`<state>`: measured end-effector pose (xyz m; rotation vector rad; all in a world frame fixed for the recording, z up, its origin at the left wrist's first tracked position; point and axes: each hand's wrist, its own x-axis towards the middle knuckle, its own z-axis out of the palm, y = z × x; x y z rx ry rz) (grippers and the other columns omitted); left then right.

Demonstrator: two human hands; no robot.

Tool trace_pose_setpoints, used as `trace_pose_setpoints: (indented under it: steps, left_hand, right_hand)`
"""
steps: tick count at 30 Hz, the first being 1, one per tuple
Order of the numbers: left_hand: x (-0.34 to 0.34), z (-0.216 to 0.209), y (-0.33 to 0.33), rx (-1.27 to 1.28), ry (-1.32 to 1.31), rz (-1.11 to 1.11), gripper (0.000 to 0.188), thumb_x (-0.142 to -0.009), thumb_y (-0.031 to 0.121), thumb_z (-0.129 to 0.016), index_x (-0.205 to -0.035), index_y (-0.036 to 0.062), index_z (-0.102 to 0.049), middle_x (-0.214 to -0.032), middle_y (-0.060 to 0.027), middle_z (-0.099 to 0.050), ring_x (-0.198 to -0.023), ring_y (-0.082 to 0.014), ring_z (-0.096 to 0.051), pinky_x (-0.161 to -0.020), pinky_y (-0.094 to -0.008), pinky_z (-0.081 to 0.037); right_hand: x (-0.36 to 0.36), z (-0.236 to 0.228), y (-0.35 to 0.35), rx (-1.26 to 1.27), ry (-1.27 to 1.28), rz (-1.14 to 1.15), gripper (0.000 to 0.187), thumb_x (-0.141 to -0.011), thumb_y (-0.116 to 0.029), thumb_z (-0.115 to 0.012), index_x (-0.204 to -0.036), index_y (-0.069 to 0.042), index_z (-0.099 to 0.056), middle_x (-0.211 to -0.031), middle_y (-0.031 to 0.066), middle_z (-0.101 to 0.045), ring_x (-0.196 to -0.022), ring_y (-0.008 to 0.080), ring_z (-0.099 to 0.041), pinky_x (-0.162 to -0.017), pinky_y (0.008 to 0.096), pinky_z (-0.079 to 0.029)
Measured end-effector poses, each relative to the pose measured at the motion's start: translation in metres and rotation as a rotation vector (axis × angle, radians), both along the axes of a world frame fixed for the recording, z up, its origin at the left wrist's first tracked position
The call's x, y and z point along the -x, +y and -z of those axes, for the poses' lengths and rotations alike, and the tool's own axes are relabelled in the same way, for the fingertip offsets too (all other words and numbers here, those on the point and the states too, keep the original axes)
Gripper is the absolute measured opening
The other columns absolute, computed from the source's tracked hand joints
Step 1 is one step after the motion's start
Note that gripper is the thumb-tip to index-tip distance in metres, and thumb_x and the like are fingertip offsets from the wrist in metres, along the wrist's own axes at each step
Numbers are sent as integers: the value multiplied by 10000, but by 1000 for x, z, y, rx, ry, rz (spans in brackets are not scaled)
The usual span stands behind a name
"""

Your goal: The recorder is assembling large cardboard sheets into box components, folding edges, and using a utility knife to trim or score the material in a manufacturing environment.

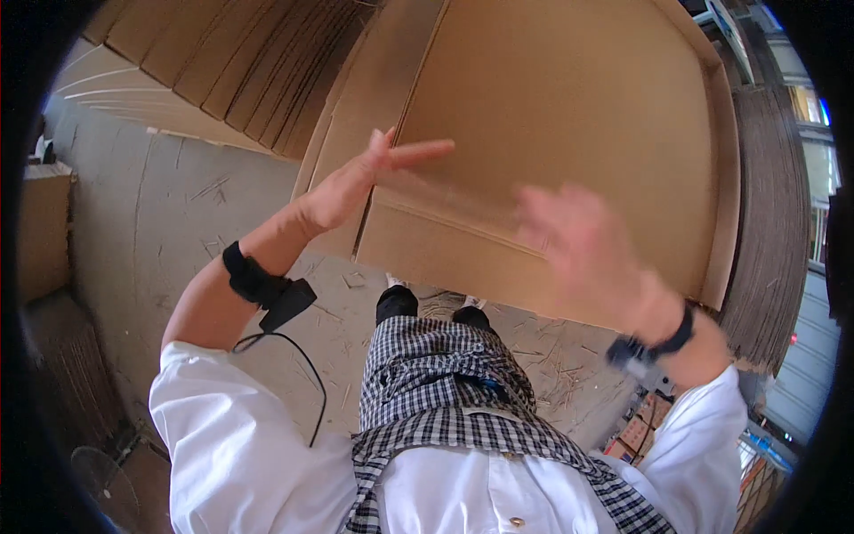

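Observation:
A large brown cardboard sheet [560,107] with creased flaps lies in front of me, its right edge strip [725,187] turned up. Over its left flap, near the long slit, is my left hand [356,182], fingers stretched out and nothing in them. My right hand [578,236] is above the near flap [454,245], blurred by motion; its fingers look extended, and I see nothing held. Whether either hand touches the cardboard I cannot tell. Each forearm wears a black strap with a small device [267,289].
Stacked flat cardboard [240,71] stands at the far left, and another tall stack [765,231] rises along the right. More cardboard [44,231] is at the left edge. Scraps litter the concrete floor [205,178]. Small reddish boxes [636,432] sit low at the right.

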<state>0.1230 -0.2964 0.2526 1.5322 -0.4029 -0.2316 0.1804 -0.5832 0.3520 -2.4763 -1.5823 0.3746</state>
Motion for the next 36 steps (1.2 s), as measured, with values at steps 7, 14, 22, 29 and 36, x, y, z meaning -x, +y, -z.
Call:
trace_pose_setpoints:
  steps: [7, 14, 22, 29, 36]
  left_hand:
    - [-2, 21, -57, -131, -429, -588, 659, -1006, 385, -384, -1464, -51, -200, -1499, -203, -309, -1373, -338, -329, -1136, -424, -235]
    - [-9, 26, -81, -965, -635, -460, 556, -877, 513, -534, -1142, 28, -597, -1067, -137, -661, -1164, -313, -551, -1135, -483, -209]
    - [-38, 11, -109, -1277, -186, 366, 255, -791, 236, -623, -955, 45, -662, -905, -147, -664, -875, -329, -643, -754, -436, -502]
    - [-13, -12, -93, -1230, 53, 266, 341, -722, 114, -695, -1056, 81, -639, -924, -140, -661, -913, -345, -620, -800, -435, -477]
    - [-26, -108, -114, -1386, 131, 320, 712, -727, 177, -751, -1355, 41, -444, -1390, -193, -453, -1293, -357, -421, -1058, -417, -362]
  right_hand:
    - [-113, 23, 13, 462, 948, 423, 772, -884, -683, -442, -1256, -22, -585, -1352, 155, -532, -1200, 284, -532, -987, 374, -426]
    - [-108, 127, 0, 542, 683, 289, 810, -890, -718, -359, -1281, -39, -563, -1332, 186, -535, -1189, 292, -538, -930, 414, -457]
    - [-21, 123, -55, -26, 450, 296, 566, -842, -425, -615, -1202, 7, -552, -1228, 246, -554, -1142, 380, -540, -895, 434, -472]
    - [-4, 122, -390, 147, 15, 697, 868, -617, -226, -822, -1363, -31, -424, -1444, 155, -410, -1326, 339, -386, -1083, 436, -344]
    - [-26, 52, -458, 177, -74, 697, 961, -652, -495, -771, -1401, -34, -382, -1462, 141, -392, -1340, 323, -370, -1108, 418, -324]
